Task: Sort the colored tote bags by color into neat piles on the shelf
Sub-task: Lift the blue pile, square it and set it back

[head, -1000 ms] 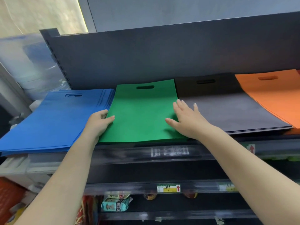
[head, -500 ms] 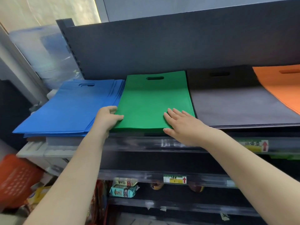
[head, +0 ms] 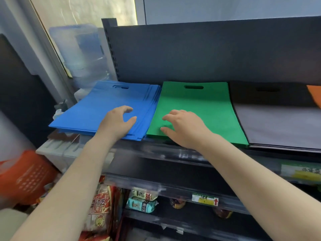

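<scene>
Flat piles of tote bags lie side by side on the top shelf (head: 173, 150). The blue pile (head: 97, 108) is at the left, its sheets fanned out at the right edge and overhanging the shelf's left end. Beside it lie the green pile (head: 199, 103), then the dark grey pile (head: 278, 122); a corner of the orange pile (head: 315, 96) shows at the far right. My left hand (head: 116, 123) hovers over the blue pile's front right part, fingers loosely curved, holding nothing. My right hand (head: 184, 127) hovers over the green pile's front left corner, fingers relaxed and empty.
A dark back panel (head: 208, 53) rises behind the piles. Lower shelves hold snack packets (head: 142, 200) and price tags. A large water bottle (head: 81, 54) stands left of the shelf. An orange basket (head: 26, 176) sits low at the left.
Both hands have left the green pile's sides and shifted left: the left hand now over the blue pile, the right over the green pile's left corner. The view has swung left.
</scene>
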Demonstrator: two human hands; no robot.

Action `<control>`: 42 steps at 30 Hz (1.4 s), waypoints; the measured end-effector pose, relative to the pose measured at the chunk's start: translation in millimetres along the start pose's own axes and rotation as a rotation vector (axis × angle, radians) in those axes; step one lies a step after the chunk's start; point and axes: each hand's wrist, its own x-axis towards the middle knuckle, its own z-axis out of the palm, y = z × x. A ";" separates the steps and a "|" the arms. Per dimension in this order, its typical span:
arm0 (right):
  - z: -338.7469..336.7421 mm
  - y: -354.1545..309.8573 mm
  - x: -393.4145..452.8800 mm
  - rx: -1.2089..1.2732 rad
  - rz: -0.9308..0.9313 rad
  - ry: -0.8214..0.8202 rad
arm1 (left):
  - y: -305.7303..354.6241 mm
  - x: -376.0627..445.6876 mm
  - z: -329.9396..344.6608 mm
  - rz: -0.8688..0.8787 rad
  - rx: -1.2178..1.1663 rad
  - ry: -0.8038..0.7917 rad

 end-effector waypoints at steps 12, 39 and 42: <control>15.5 -46.6 50.6 0.377 0.270 0.058 | -73.1 24.4 -32.5 0.454 0.424 -0.306; 24.4 -54.0 74.3 0.078 0.403 -0.266 | -110.7 66.8 -33.5 0.342 -0.023 -0.300; 27.2 -57.7 75.2 0.052 0.444 -0.235 | -108.1 59.2 -35.7 0.453 0.069 -0.300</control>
